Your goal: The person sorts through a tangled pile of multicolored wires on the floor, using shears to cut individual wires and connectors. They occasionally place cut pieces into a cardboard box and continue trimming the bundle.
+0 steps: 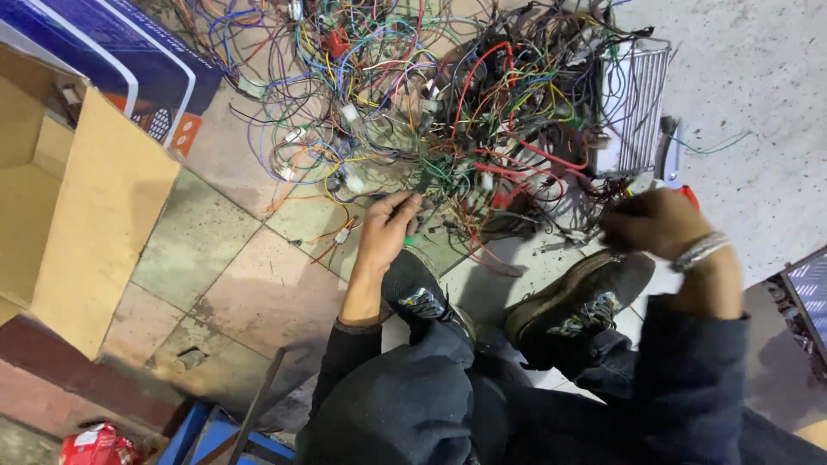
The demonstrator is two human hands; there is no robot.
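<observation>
A big tangle of coloured wires lies on the tiled floor in front of me. My left hand reaches into its near edge, fingers pinched on wires beside a small white connector. My right hand, with a metal bracelet on the wrist, is blurred and closed on wires at the right edge of the tangle; a red tool handle shows just behind it. My two dark shoes rest on the floor between my hands.
An open cardboard box stands at the left, with a blue and white carton behind it. A finned metal unit sits in the wires at upper right. A red packet lies bottom left. A blue frame is beside it.
</observation>
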